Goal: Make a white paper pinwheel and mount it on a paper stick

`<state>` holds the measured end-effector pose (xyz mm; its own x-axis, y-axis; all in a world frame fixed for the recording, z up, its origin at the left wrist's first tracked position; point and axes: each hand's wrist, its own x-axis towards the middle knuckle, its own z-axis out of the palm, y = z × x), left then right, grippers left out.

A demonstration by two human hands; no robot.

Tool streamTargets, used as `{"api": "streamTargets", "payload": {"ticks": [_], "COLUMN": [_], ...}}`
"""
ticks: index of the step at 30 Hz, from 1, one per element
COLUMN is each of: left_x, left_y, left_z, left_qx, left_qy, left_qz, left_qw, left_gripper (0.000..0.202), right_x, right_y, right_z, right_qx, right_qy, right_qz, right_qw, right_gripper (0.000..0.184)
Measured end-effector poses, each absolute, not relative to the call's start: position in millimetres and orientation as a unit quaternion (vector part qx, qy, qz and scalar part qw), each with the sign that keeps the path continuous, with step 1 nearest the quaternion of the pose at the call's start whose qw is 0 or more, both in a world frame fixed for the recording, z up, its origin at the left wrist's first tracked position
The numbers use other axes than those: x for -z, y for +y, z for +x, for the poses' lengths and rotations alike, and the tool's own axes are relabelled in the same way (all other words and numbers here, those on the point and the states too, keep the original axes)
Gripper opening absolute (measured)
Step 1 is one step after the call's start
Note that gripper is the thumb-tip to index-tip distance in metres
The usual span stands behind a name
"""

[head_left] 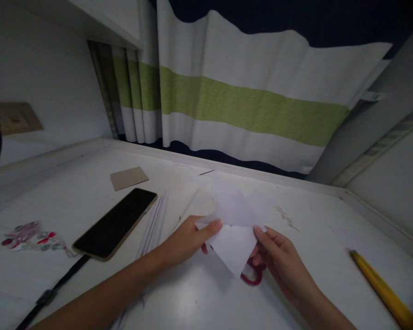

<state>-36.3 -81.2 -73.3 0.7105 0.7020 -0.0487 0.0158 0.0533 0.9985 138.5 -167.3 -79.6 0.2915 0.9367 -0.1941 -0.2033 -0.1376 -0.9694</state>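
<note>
A folded sheet of white paper (231,245) is held above the white tabletop, with a point facing me and a flap angled up at its far side. My left hand (187,240) pinches its left edge, thumb on top and fingers underneath. On the right edge, my right hand (277,251) grips the paper between thumb and fingers. Below the paper, beside my right fingers, shows a dark red loop, like a scissors handle (252,281). The rest of it is hidden, and I cannot tell whether my right hand touches it.
Left of my hands lie a black-screened phone (119,223) with a strap, a bundle of thin white strips (151,224) and a brown card (129,178). Small pink and red trinkets (30,236) sit farther left. A yellow tool (378,284) lies at right; a striped curtain (248,105) hangs behind.
</note>
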Motion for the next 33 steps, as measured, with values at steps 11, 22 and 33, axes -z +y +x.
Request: {"api": "streamTargets", "payload": {"ticks": [11,22,33], "left_x": [85,82,72], "left_y": [-88,-89,-83], "left_z": [-31,-31,-38], "left_qx": [-0.248,-0.202,-0.279], "left_qy": [0.265,0.269,0.333], "left_qz": [0.554,0.6,0.669], "left_qw": [0.749,0.726,0.603], "left_gripper": [0.041,0.041,0.059], "right_x": [83,81,79], "right_y": [-168,-168,-167], "right_z": [138,138,139], "right_qx": [-0.484,-0.487,-0.458], "right_qy": [-0.33,-0.351,-0.367], "right_qz": [-0.57,-0.567,-0.567], "right_qw": [0.576,0.565,0.578], "right_gripper": [0.031,0.034,0.034]}}
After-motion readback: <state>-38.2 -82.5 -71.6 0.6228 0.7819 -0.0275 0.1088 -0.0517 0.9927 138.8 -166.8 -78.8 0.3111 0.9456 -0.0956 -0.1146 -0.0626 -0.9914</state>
